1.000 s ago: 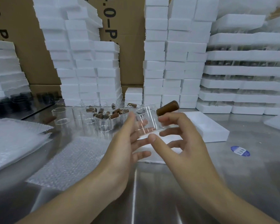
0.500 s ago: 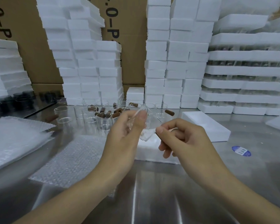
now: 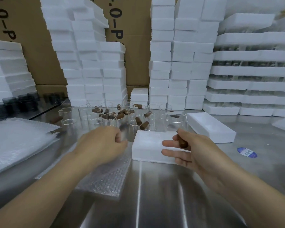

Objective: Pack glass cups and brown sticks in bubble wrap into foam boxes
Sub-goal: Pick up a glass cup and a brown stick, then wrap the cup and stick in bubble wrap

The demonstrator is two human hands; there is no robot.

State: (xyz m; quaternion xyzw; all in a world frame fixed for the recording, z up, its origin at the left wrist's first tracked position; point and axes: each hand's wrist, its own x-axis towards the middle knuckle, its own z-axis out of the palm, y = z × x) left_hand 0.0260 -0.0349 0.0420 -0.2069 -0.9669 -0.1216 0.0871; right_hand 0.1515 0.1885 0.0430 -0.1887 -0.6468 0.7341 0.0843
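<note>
Right grip (image 3: 192, 148) grasps stick (image 3: 182, 143), steeply upright, box (image 3: 148, 145) just beneath.
Left grip (image 3: 102, 143) curled, hold unclear; carton (image 3: 133, 30) beyond reads "4.0-P".

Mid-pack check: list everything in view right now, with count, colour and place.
glass cups: over a dozen, clear, clustered mid-table
brown sticks: many, brown, in and among the cups
foam boxes: two loose, white, by the hands
foam box stacks: several, white, along the back
bubble wrap sheet: one, clear, below the left hand
bubble wrap pile: one, clear, table's left
dark cups: several, smoky grey, far left
cardboard cartons: a few, brown, behind the stacks
sticker: one, blue, table's right
table: one, steel
left hand: fingers curled, contents unclear
right hand: grips a brown stick
</note>
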